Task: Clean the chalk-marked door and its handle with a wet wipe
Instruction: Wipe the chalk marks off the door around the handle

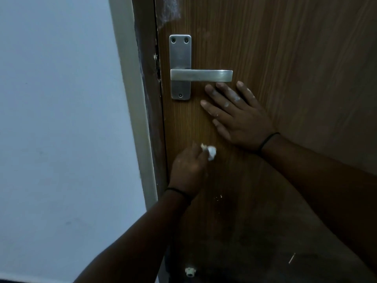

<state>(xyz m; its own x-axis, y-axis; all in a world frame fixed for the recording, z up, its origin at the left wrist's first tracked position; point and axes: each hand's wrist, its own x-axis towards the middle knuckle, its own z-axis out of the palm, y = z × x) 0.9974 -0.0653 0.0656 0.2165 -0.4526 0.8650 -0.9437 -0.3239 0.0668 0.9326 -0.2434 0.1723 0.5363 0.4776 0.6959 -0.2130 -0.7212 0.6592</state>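
- The door (285, 58) is wood-grain brown, its latch edge on the left against the dark frame (146, 78) and a pale wall (61, 119)
- The left hand (188, 168) is bunched around a crumpled white wet wipe (211, 153), fingers curled on it, with the wad poking out by the knuckles and held against the door panel below the handle, near the latch edge
- The right hand (236, 113) lies flat on the door with fingers straight and spread, gripping nothing; its fingertips sit just beneath the lever and appear not to touch it, and pale dust shows on the fingers
- The handle (201, 75) is a brushed metal lever on a tall backplate (180, 50), level and untouched by the wipe
- A whitish smear (169, 11) remains near the top of the door by the latch edge, and a few pale specks (219, 198) sit lower on the panel
- Judged step: wiping the panel under the handle, with the upper smear and the handle apparently not yet reached
- Risk: the dusty right fingers pressed on the wood could leave fresh marks on cleaned surface
- Risk: the wipe is balled small, so it may smear chalk about rather than lift it; refolding would expose a clean face
- Risk: pushing hard near the latch edge could shift the door if it is not latched; whether it is latched cannot be told
- Risk: the screw recesses and backplate rim could trap residue if only the lever is wiped
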